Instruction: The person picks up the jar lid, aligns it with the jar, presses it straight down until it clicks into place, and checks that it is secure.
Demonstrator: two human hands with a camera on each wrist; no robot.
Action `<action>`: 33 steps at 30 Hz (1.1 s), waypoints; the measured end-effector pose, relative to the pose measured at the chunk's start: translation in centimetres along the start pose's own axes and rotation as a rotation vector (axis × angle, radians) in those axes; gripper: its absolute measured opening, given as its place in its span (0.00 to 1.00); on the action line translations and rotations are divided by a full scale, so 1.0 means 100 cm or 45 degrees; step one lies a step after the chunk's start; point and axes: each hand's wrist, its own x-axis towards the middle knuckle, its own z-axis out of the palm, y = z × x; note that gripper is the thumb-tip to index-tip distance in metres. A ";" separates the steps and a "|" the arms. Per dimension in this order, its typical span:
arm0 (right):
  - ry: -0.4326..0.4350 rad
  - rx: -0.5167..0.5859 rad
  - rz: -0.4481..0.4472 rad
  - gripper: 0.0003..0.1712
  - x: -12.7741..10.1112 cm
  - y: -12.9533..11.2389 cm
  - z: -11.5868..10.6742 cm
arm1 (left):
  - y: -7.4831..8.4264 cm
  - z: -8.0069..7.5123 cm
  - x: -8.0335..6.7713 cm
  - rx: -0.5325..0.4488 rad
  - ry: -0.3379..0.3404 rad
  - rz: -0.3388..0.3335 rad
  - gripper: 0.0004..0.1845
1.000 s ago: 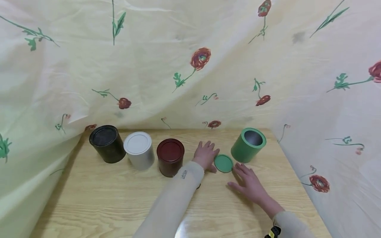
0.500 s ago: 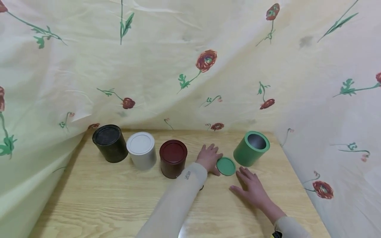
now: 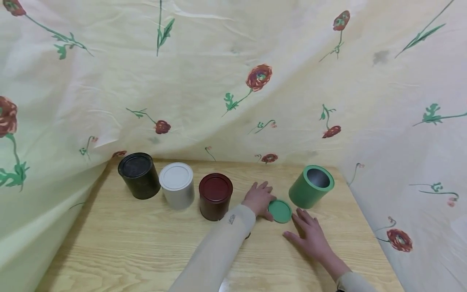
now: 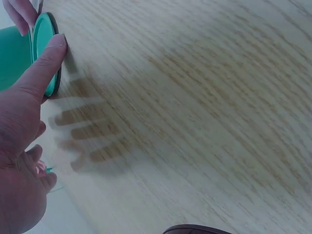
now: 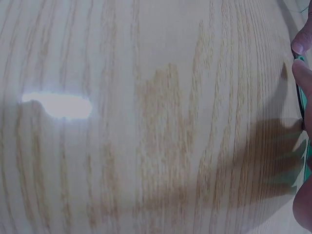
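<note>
A round green lid (image 3: pixel 279 211) lies flat on the wooden table, between my two hands. My left hand (image 3: pixel 257 199) rests at the lid's left side with fingers spread; its thumb and index finger touch the rim. In the left wrist view, one finger (image 4: pixel 54 46) of this hand overlaps the lid (image 4: pixel 44 36). My right hand (image 3: pixel 311 238) lies palm down on the near right, fingertips at the lid's right edge, thumb apart from it. Just behind the lid stands a green can (image 3: pixel 307 190), uncovered, its dark inside showing.
Left of my left hand stand a dark red can (image 3: pixel 215 202), a white can (image 3: pixel 178 188) and a black can (image 3: pixel 141 178), all lidded. The wooden table (image 3: pixel 146 251) meets a flowered cloth (image 3: pixel 204 93) behind and at both sides.
The head view has shifted, so everything sits slightly lower and further right in it. Relative to the lid and cans, both hands have stayed nearly in place.
</note>
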 end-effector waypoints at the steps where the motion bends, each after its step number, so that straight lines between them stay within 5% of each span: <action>1: -0.003 0.013 0.009 0.41 0.000 0.000 0.000 | 0.000 0.001 0.000 0.001 0.007 0.015 0.44; 33: 0.052 0.112 -0.025 0.39 0.004 0.004 0.010 | -0.002 0.028 -0.019 -0.089 0.183 0.147 0.44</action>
